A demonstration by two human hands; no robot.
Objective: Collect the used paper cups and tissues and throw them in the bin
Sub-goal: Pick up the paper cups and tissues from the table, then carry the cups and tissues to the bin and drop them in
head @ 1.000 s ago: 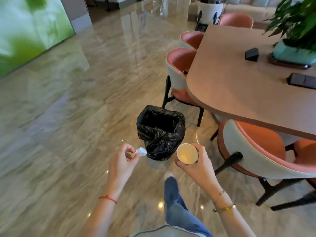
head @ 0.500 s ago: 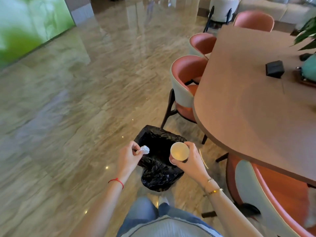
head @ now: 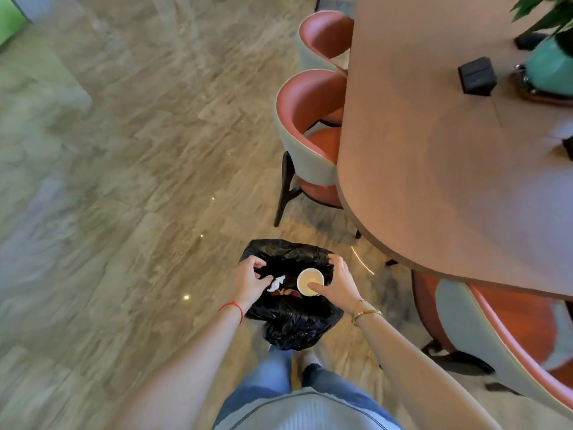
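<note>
Low in the middle of the frame, both hands hang over the bin (head: pixel 291 324), which is lined with a black bag. Left hand (head: pixel 248 282) has its fingers loosely spread, and the crumpled white tissue (head: pixel 277 283) sits just at its fingertips; whether they touch it I cannot tell. Right hand (head: pixel 338 282) curls round the paper cup (head: pixel 310 281), thumb across its open mouth, above the bin's opening. No writing is readable on cup or bag. At right stand a wooden table (head: pixel 449 181) and pink chairs (head: pixel 310 131).
</note>
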